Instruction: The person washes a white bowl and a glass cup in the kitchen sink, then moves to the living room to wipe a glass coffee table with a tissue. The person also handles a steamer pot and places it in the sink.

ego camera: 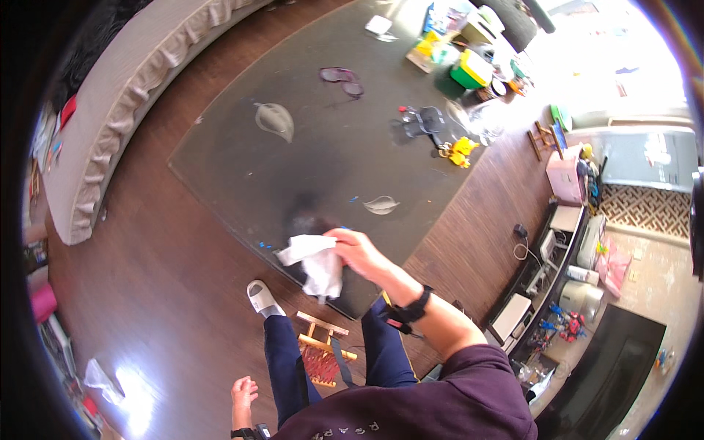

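My right hand [357, 250] pinches a crumpled white tissue or thin cloth [319, 264], which hangs from the fingers over the near corner of a dark grey mat [231, 165]. Just beyond the tissue lies a blurred dark patch [311, 223]; I cannot tell what it is. Small blue bits [265, 245] are scattered on the mat to the left of the tissue, with another blue bit [353, 199] farther up. Low at my left side, my left hand [243, 391] holds nothing, its fingers loosely bent and apart.
A small wooden stool [319, 357] stands between my legs. Purple-framed goggles [342, 81], a yellow toy [461, 152] and a green-yellow box [472, 70] sit on the mat. A sofa bed [126, 104] borders the left; a cluttered low cabinet [511, 319] lines the right.
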Available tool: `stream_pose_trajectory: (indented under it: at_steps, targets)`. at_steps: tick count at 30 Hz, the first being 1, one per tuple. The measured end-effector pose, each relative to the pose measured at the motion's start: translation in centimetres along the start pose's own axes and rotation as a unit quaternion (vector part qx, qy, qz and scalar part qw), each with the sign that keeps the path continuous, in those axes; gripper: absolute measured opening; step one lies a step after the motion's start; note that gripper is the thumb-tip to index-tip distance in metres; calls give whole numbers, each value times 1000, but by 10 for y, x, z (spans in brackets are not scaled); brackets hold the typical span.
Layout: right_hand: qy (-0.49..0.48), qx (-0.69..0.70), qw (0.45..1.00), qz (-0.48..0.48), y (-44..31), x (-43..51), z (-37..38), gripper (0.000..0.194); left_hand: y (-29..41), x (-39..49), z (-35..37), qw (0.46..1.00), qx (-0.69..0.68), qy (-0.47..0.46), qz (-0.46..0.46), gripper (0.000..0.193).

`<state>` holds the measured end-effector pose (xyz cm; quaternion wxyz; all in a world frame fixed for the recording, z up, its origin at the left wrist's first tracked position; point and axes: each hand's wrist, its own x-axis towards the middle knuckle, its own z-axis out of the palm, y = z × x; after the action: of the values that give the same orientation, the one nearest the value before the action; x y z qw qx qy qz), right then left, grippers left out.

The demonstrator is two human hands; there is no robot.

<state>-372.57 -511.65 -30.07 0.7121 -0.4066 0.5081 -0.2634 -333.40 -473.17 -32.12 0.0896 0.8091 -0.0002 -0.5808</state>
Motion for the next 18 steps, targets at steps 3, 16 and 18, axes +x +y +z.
stream_pose_trajectory:
  at_steps: [3, 16, 18]
  targets:
    - [182, 24, 983, -4, 7, -62, -92, 24, 37, -4, 14, 999, 29, -9, 33, 31]
    - [404, -484, 768, -111, 87, -8, -327, 40, 111, -38, 106, 982, 178, -32, 47, 29]
    - [394, -582, 706, -81, 92, 13, -316, 50, 107, -38, 106, 984, 174, -23, 36, 28]
